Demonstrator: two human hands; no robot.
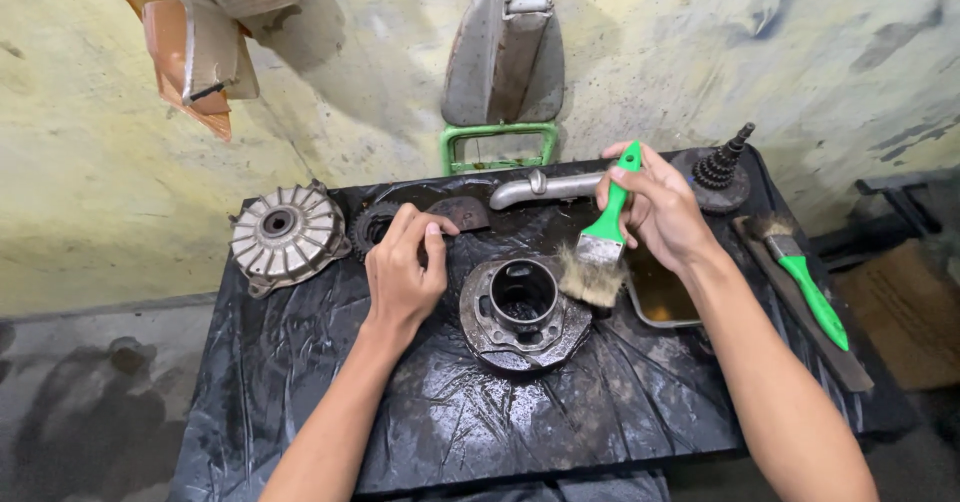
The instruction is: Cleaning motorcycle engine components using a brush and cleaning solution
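A round, oily metal hub part [523, 314] with a hollow centre lies in the middle of the table covered in black plastic sheet [300, 382]. My right hand [660, 212] grips a green-handled paintbrush [603, 237], its worn bristles resting at the hub's right rim. My left hand [405, 267] rests just left of the hub, fingers curled with tips touching a dark flat metal piece [462, 212]; it grips nothing that I can see.
A finned silver drum cover [287, 234] and a dark sprocket [372, 224] lie at the left. Behind are a grey metal pipe [545, 187] and a stacked gear cluster [722, 170]. A shallow tray of brown liquid [660, 297] and a second green brush [805, 282] sit right.
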